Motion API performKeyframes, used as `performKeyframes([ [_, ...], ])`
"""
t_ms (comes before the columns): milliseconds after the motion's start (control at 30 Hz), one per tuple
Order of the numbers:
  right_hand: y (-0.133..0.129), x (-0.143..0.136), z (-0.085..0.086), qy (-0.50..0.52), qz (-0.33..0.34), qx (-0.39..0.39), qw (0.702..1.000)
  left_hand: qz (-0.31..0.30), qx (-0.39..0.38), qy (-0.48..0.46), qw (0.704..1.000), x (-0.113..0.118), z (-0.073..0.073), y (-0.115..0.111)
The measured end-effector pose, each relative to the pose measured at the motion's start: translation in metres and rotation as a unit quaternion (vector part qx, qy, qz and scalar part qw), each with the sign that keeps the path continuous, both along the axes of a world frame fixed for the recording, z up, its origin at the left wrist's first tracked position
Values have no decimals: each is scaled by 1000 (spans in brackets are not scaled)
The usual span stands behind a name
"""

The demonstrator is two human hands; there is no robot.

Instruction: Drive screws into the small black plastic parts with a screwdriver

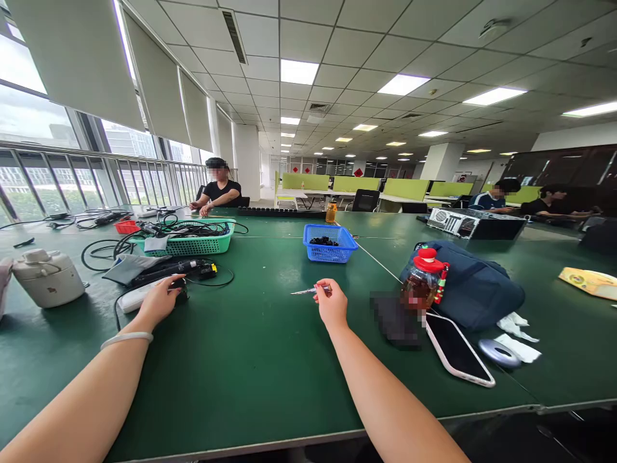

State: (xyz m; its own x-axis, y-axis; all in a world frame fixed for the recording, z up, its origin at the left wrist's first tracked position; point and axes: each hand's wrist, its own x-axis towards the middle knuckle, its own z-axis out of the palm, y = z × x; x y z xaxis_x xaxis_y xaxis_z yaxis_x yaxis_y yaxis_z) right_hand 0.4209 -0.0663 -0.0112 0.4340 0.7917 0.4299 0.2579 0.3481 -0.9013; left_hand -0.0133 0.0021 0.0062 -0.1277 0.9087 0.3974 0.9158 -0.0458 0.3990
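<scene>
My left hand (160,301), with a pale bracelet at the wrist, reaches over a white block-shaped thing (135,298). Its fingers curl on a small black object (183,293), mostly hidden by the hand. Over the middle of the table, my right hand (332,302) pinches a slim, pointed metal tool (303,292). The tip points left; the handle end is inside the fingers, so I cannot make out its exact kind. Beyond the right hand stands a blue basket (330,256) with small black pieces (324,242) in it.
A green basket (202,244) piled with black cables stands at back left, near a white jug (47,278). On the right are a red-lidded bottle (420,283), a dark bag (482,283), a phone (460,350) and a metal computer case (475,224). A person (220,190) sits across the table.
</scene>
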Motion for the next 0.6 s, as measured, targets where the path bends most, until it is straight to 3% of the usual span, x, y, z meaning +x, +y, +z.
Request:
performKeyframes([
  [267,-3,0,3,0,0,-1,1000,16,-10,45,999,6,9,-16],
  [600,-4,0,3,6,0,1,1000,22,-11,65,998,8,11,-16],
])
